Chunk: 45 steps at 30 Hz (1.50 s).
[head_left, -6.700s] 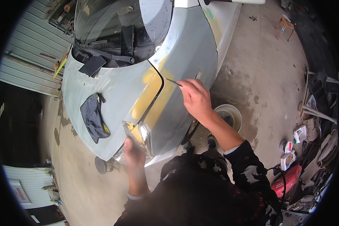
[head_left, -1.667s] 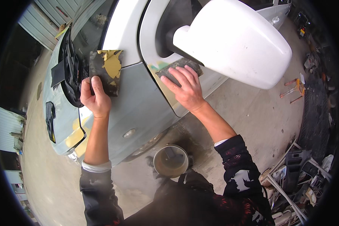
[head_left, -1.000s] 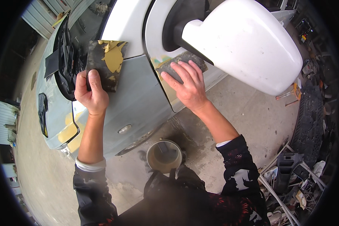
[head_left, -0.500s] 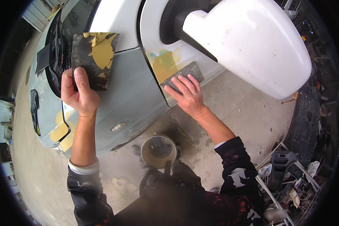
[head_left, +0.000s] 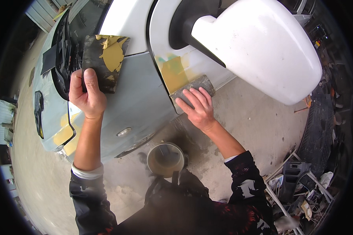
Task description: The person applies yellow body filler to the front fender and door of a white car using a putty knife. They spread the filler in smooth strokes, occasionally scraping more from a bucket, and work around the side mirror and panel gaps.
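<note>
My left hand (head_left: 88,94) grips a dark board (head_left: 91,55) with a lump of yellow putty (head_left: 113,55) on it, held over the grey car fender (head_left: 137,90). My right hand (head_left: 196,107) has its fingers over a grey flat spreader (head_left: 202,82), pressed to the white panel just behind the panel gap. Above the spreader is a yellow putty patch (head_left: 173,71) with green smudges around it. The white side mirror (head_left: 262,47) juts out above and right of my right hand.
A bucket (head_left: 164,158) stands on the concrete floor (head_left: 251,117) below the fender. Car parts and metal frames (head_left: 296,168) lie piled at the right. A dark cloth (head_left: 39,111) rests on the hood at the left, near more yellow patches.
From the front corner earlier, I have moved along to the mirror. In the last second the spreader has slid downward, uncovering the yellow patch; the board has shifted slightly left and up.
</note>
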Each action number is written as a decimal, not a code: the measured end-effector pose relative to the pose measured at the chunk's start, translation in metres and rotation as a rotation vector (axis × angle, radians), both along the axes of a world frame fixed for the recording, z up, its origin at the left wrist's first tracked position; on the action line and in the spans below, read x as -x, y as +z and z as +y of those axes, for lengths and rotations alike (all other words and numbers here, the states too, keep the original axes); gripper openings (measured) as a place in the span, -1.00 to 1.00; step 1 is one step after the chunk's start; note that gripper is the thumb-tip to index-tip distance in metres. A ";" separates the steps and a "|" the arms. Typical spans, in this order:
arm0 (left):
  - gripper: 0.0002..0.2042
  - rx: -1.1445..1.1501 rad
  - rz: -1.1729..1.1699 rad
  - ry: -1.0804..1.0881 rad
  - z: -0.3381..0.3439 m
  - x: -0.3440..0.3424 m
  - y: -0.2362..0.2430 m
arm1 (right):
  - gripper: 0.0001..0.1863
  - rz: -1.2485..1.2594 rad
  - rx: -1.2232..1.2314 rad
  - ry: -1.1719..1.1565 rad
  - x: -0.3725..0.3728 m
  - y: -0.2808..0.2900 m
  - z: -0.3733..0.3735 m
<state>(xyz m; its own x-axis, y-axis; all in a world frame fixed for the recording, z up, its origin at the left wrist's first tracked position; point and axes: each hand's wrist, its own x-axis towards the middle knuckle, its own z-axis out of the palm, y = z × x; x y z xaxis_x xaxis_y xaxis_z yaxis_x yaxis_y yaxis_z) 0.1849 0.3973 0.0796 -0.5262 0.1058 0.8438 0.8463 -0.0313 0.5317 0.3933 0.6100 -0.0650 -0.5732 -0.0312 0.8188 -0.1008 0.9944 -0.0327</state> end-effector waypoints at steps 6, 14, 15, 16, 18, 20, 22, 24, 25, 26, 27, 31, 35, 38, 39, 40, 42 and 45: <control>-0.81 -0.002 -0.025 -0.024 -0.001 0.001 -0.001 | -0.51 0.122 0.056 -0.074 0.037 0.072 -0.014; -0.80 0.013 -0.025 -0.006 -0.002 0.002 -0.003 | -0.45 0.143 0.123 -0.109 0.063 0.060 -0.020; -0.80 0.005 -0.015 -0.009 -0.001 0.001 -0.003 | -0.46 0.130 0.116 -0.102 0.062 0.056 -0.020; -0.80 0.005 -0.024 -0.007 -0.001 0.001 -0.004 | -0.46 0.117 0.110 -0.095 0.058 0.052 -0.020; -0.80 -0.013 -0.024 -0.011 0.000 0.001 -0.003 | -0.48 0.112 0.097 -0.071 0.049 0.051 -0.019; -0.80 -0.002 -0.012 -0.004 0.000 0.000 -0.002 | -0.49 0.090 0.114 -0.065 0.039 0.055 -0.014; -0.80 0.006 -0.006 0.006 0.000 0.000 -0.002 | -0.47 0.106 0.124 -0.071 0.038 0.062 -0.008; -0.80 0.013 0.001 0.025 -0.001 0.000 -0.002 | -0.45 0.124 0.154 -0.081 0.046 0.067 -0.002; -0.80 0.013 -0.015 0.012 -0.001 -0.001 -0.002 | -0.44 0.077 0.177 -0.105 0.050 0.067 -0.002; -0.80 0.012 -0.016 0.011 -0.001 0.000 -0.002 | -0.42 0.090 0.153 -0.112 0.055 0.067 -0.004; -0.79 0.008 -0.005 0.013 -0.001 0.000 -0.002 | -0.42 0.119 0.145 -0.099 0.056 0.066 -0.006; -0.79 0.005 -0.036 -0.019 -0.001 0.000 -0.003 | -0.44 0.069 0.157 -0.070 0.043 0.062 -0.016; -0.79 0.007 -0.026 -0.003 -0.001 0.001 -0.002 | -0.44 0.131 0.182 -0.069 0.042 0.073 -0.010; -0.79 0.016 -0.020 0.006 -0.001 0.000 -0.001 | -0.42 0.111 0.239 -0.088 0.057 0.078 -0.010; -0.79 0.018 -0.001 0.019 -0.001 0.001 -0.001 | -0.42 0.139 0.223 -0.088 0.059 0.078 -0.014; -0.79 0.023 -0.014 0.008 -0.001 0.001 -0.001 | -0.41 0.145 0.222 -0.098 0.060 0.077 -0.019; -0.79 0.023 0.002 0.005 -0.001 0.000 -0.001 | -0.40 0.131 0.192 -0.089 0.055 0.075 -0.026; -0.79 0.025 0.006 0.016 -0.001 0.000 -0.001 | -0.41 0.168 0.246 -0.048 0.049 0.075 -0.026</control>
<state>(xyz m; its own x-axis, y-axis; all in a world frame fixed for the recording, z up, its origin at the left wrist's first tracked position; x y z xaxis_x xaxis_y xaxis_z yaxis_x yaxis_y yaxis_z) 0.1846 0.3963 0.0782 -0.5232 0.1186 0.8439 0.8497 -0.0040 0.5273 0.3441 0.5840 0.0101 -0.4248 0.2040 0.8820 -0.0784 0.9623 -0.2603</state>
